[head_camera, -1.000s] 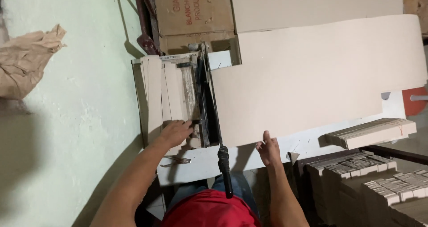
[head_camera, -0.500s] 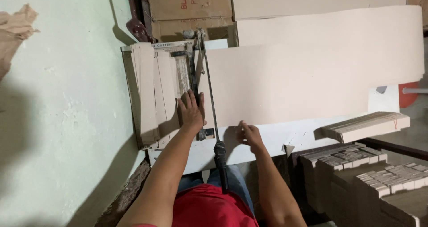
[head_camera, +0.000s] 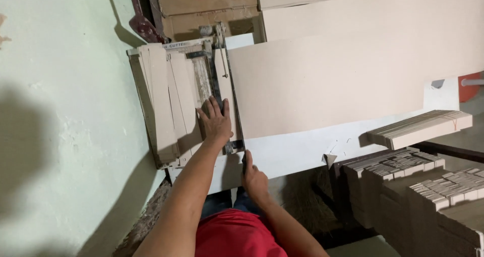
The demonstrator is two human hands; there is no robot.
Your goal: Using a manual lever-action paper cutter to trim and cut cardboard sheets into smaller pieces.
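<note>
Left hand (head_camera: 216,122) flat and open, fingers spread, pressed on cardboard sheet (head_camera: 322,85) beside cutter blade (head_camera: 222,90). Right hand (head_camera: 253,179) closed around black cutter handle (head_camera: 244,161) at table edge (head_camera: 292,153).

Small workshop: lever paper cutter (head_camera: 201,85) on white bench (head_camera: 297,151), stacked cardboard strips (head_camera: 423,128), rough plaster wall (head_camera: 60,110).

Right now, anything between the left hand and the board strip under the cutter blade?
Nothing visible. The left hand lies flat on the board strip beside the cutter blade. The right hand grips the blade's handle at the near end.
</note>
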